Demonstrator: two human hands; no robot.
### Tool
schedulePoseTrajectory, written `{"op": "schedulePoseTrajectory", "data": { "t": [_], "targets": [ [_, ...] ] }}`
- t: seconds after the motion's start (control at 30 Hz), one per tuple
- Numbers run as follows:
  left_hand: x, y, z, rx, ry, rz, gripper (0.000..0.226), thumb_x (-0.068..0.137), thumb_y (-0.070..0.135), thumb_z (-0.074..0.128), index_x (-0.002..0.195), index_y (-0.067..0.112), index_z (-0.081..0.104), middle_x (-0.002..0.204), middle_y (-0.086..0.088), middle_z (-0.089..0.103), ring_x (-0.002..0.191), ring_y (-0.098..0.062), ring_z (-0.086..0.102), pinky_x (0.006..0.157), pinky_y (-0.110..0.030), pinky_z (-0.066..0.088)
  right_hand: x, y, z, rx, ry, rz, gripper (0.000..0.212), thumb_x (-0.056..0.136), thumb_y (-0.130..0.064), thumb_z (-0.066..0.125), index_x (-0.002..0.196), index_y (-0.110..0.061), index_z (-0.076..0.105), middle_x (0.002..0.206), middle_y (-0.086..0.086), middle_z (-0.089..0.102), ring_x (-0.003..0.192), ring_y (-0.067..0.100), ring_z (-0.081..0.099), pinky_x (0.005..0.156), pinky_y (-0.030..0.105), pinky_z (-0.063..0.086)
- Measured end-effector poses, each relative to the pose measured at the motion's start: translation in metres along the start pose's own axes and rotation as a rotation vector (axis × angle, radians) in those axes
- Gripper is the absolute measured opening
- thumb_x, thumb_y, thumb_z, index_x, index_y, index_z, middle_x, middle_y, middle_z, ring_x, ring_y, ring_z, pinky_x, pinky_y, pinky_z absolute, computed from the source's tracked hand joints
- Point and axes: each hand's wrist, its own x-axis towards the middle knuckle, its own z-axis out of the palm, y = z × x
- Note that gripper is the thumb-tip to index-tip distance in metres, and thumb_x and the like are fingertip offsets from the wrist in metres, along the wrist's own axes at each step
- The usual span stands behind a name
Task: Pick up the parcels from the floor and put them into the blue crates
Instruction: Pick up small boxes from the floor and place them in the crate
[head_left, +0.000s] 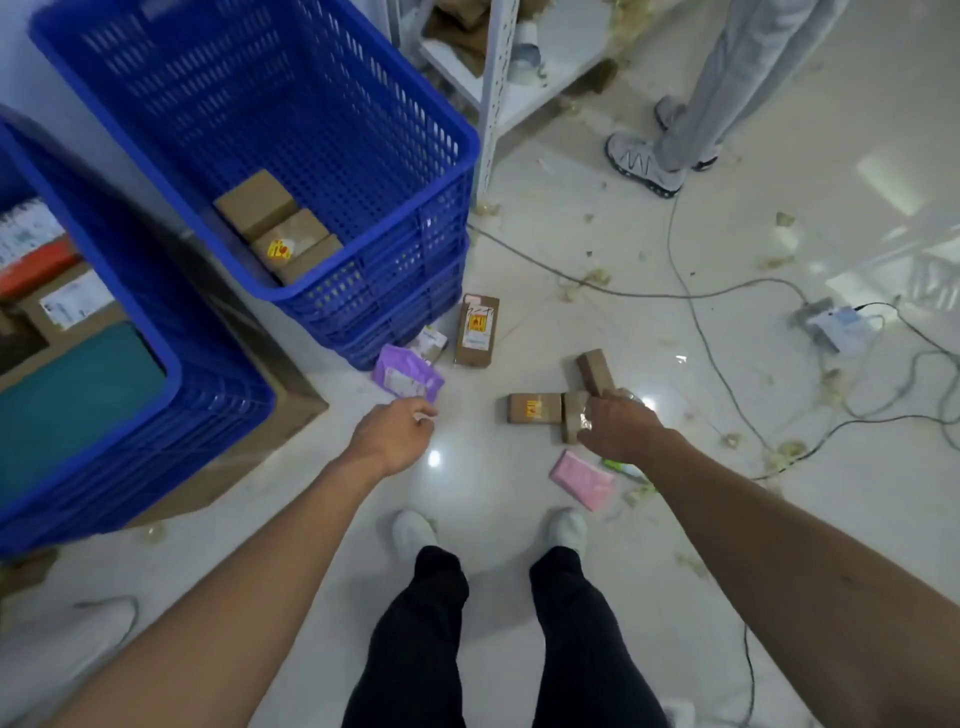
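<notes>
The right hand (618, 426) is curled over a small film-wrapped brown parcel (573, 415) on the floor, thumb and fingers clasping its near end, though blur hides exactly how firm the hold is. That parcel lies touching a brown box with a yellow sticker (535, 408) on its left, and a plain brown box (595, 371) sits just beyond it. The left hand (395, 431) hangs empty with fingers loosely curled, just short of a purple pouch (408, 371). Beside the pouch lie a small pale packet (431, 343) and a long brown box with a red-and-yellow label (478, 330), both close against the foot of the far blue crate (467, 140). Three brown boxes (283, 234) already sit in that crate's near corner. A second blue crate (156, 338) on the left holds labelled cartons and something teal. Near the right forearm a pink packet (582, 480) rests on the glossy white floor (467, 483), just ahead of the person's white shoes. Further out – cables (691, 296) trail to a power strip (831, 325), scraps of litter are scattered about, a white metal shelf (498, 78) stands behind the crate, and another person's trainers (644, 163) show at the top
</notes>
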Motion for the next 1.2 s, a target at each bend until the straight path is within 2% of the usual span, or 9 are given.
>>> {"op": "schedulePoseTrajectory", "data": {
  "t": [0.1,0.23,0.5,0.63,0.73,0.8,0.97,1.07,1.2],
  "targets": [
    [0.017,0.005,0.048,-0.035,-0.059,-0.051,0.033,0.097,0.025,0.049,0.126,0.030,0.066,0.126,-0.004,0.067,0.116,-0.026,0.060,0.100,-0.030,0.044,0.029,0.018,0.036,0.012,-0.036,-0.031,0.046,0.094,-0.036,0.052,0.128,-0.007,0.052,0.130,0.015,0.053,0.119,0.033,0.053,0.096,0.038,0.046],
    [0.058,0.006,0.106,-0.138,-0.036,-0.128,0.030,0.096,0.027,0.048,0.119,0.033,0.067,0.121,-0.005,0.069,0.110,-0.026,0.064,0.101,-0.039,0.050,0.080,0.043,0.083,-0.013,-0.045,-0.106,0.044,0.094,-0.033,0.053,0.129,-0.007,0.049,0.135,0.014,0.049,0.123,0.033,0.051,0.092,0.036,0.043],
    [0.178,-0.023,0.217,-0.141,0.015,-0.180,0.028,0.094,0.028,0.049,0.113,0.034,0.068,0.111,-0.006,0.072,0.106,-0.027,0.065,0.099,-0.040,0.051,0.201,0.079,0.176,-0.057,-0.004,-0.217,0.049,0.090,-0.029,0.057,0.132,-0.010,0.040,0.131,0.011,0.046,0.124,0.031,0.048,0.093,0.039,0.043],
    [0.247,-0.055,0.266,-0.097,0.014,-0.175,0.028,0.095,0.024,0.050,0.115,0.031,0.068,0.111,-0.006,0.072,0.107,-0.027,0.066,0.098,-0.037,0.051,0.273,0.088,0.235,-0.088,0.038,-0.243,0.062,0.085,-0.012,0.059,0.139,-0.006,0.029,0.131,0.012,0.043,0.123,0.032,0.048,0.093,0.042,0.045],
    [0.305,-0.082,0.284,-0.128,0.061,-0.162,0.024,0.095,0.024,0.053,0.112,0.029,0.070,0.115,-0.008,0.072,0.108,-0.028,0.067,0.100,-0.040,0.051,0.329,0.092,0.270,-0.167,0.087,-0.306,0.072,0.086,-0.004,0.056,0.148,-0.005,0.019,0.135,0.013,0.039,0.123,0.032,0.047,0.094,0.042,0.045],
    [0.338,-0.098,0.290,-0.139,0.096,-0.151,0.022,0.095,0.024,0.054,0.109,0.029,0.070,0.114,-0.008,0.072,0.105,-0.029,0.068,0.100,-0.041,0.052,0.366,0.092,0.284,-0.215,0.116,-0.351,0.074,0.084,-0.005,0.059,0.148,-0.008,0.021,0.136,0.012,0.040,0.121,0.031,0.047,0.095,0.040,0.044],
    [0.407,-0.132,0.312,-0.141,0.134,-0.103,0.023,0.083,0.036,0.049,0.096,0.039,0.067,0.107,-0.007,0.073,0.100,-0.030,0.070,0.096,-0.045,0.054,0.453,0.084,0.311,-0.299,0.186,-0.432,0.090,0.083,-0.022,0.069,0.153,-0.017,0.013,0.152,0.010,0.027,0.136,0.032,0.034,0.112,0.046,0.034],
    [0.434,-0.144,0.322,-0.139,0.140,-0.080,0.021,0.089,0.029,0.050,0.098,0.037,0.067,0.102,-0.006,0.074,0.097,-0.030,0.070,0.096,-0.042,0.054,0.482,0.077,0.320,-0.355,0.231,-0.485,0.101,0.081,-0.032,0.073,0.154,-0.019,0.005,0.148,0.010,0.030,0.131,0.032,0.039,0.106,0.048,0.039],
    [0.446,-0.150,0.316,-0.144,0.154,-0.084,0.021,0.091,0.027,0.050,0.098,0.039,0.066,0.103,-0.005,0.073,0.099,-0.029,0.069,0.096,-0.042,0.054,0.487,0.072,0.326,-0.351,0.252,-0.461,0.104,0.081,-0.041,0.069,0.155,-0.017,-0.001,0.136,0.010,0.037,0.118,0.030,0.047,0.097,0.046,0.045]
  ]
}}
